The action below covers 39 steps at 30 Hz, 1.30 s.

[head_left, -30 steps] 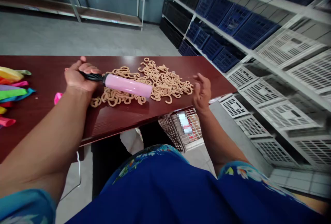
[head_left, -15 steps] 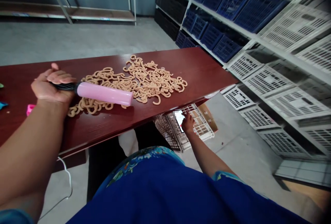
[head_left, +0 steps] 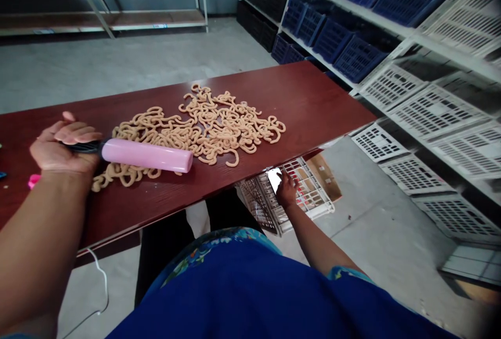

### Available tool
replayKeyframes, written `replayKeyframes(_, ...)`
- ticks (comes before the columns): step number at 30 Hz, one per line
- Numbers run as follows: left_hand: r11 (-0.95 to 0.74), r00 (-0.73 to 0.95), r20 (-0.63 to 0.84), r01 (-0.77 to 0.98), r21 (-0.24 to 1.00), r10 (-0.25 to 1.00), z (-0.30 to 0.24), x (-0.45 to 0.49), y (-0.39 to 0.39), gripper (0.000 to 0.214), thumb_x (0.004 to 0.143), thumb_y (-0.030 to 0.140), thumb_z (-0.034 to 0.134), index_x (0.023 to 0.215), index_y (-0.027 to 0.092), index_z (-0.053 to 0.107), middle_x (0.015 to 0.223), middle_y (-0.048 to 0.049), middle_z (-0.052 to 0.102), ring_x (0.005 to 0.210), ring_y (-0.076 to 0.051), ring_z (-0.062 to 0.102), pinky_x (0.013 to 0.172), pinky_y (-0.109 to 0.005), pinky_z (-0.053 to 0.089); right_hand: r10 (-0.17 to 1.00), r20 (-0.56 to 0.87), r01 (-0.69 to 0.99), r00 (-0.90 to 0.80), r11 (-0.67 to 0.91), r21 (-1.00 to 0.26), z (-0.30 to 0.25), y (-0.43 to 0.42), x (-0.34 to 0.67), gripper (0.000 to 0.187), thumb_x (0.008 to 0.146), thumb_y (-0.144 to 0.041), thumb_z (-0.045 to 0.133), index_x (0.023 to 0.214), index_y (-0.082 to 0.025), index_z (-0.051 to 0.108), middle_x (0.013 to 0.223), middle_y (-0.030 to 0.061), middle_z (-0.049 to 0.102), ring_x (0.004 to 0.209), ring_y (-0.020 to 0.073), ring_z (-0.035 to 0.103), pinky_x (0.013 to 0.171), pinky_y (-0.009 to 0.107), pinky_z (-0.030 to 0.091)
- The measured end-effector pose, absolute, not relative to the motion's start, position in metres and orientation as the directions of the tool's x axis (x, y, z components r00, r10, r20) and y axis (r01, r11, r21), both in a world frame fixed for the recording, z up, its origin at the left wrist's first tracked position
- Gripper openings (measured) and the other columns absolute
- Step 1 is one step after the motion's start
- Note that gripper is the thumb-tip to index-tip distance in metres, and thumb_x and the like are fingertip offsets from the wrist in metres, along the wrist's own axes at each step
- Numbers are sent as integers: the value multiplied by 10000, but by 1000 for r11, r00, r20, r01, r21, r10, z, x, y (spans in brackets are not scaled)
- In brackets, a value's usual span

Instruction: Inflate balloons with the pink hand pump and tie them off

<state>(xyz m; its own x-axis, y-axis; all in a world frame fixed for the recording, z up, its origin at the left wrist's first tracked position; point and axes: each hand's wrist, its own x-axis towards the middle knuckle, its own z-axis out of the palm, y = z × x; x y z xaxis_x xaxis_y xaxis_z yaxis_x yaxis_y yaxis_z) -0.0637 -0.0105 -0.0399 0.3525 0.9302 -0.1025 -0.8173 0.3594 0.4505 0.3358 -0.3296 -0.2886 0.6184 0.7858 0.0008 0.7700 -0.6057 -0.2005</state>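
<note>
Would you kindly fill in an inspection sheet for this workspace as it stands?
Surface: dark red table, bare at its right end.
Job's things: pink pump lying on a heap of tan curly balloons.
Clutter: small pink piece at the table's left edge.
Hands: left hand grips the pump's black handle; right hand is below the table at a bright screen in a white crate; grip unclear.
Cables: white cable hanging under the table.
Surroundings: racks of blue crates and white crates; concrete floor.
</note>
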Motion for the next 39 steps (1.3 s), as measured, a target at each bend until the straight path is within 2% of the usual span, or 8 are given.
replayKeyframes(7,381,375,-108,-806,453,921,-40,-63,-10,149,741,96,370,850,180,426,408,78,321,345,-53,328,388,-152,325,761,6,732,649,-622,-276,-278,-326,338,547,760,-74,321,1302,-119,374,1265,143,498,1199,240,361,1002,481,181)
replayKeyframes(11,379,399,-61,-799,467,915,-43,-66,-6,148,727,71,396,835,170,421,413,77,327,362,-49,326,416,-159,346,567,257,615,782,-640,-460,-243,-324,360,547,741,-124,332,1286,-84,361,1200,165,508,1110,248,440,940,460,308)
replayKeyframes(13,368,402,-35,-797,479,915,-45,-68,-5,154,718,58,418,837,155,432,422,81,324,370,-44,323,428,-162,348,433,468,637,770,-546,-544,-208,-321,368,586,740,-179,381,1306,-50,299,1187,181,486,1091,249,451,922,458,346)
replayKeyframes(15,356,395,-25,-796,489,918,-46,-69,-4,141,725,56,430,836,142,446,428,84,315,373,-42,320,432,-166,344,366,608,705,705,-459,-541,-167,-315,364,547,765,-241,436,1289,-113,342,1212,150,456,1120,250,430,938,478,344)
replayKeyframes(20,314,318,-74,-826,468,945,-42,-68,-7,101,813,104,387,801,146,478,424,87,277,357,-47,309,425,-175,334,508,760,906,406,-117,-406,-74,-276,301,459,781,-282,519,1231,-261,429,1153,75,505,1142,242,432,977,483,325)
replayKeyframes(27,204,183,-91,-890,409,979,-34,-78,-5,150,843,117,393,752,153,507,465,74,302,361,-38,333,432,-174,342,766,617,840,-181,446,-307,-24,-174,180,469,801,-328,525,1246,-234,413,1189,89,519,1141,245,443,968,473,342)
replayKeyframes(32,86,93,14,-962,259,996,-31,-104,7,257,909,218,312,734,152,487,469,64,293,377,-49,331,447,-192,353,827,443,856,-347,472,-210,-9,-100,133,617,742,-425,583,1284,-210,381,1210,99,503,1060,238,499,864,390,422)
replayKeyframes(39,-121,-124,3,-963,239,992,-28,-122,17,487,822,564,380,545,181,265,454,51,236,375,-75,290,414,-230,340,841,368,897,-396,441,-42,-24,-27,115,399,704,-397,599,1043,-205,513,992,59,591,911,210,548,765,312,412)
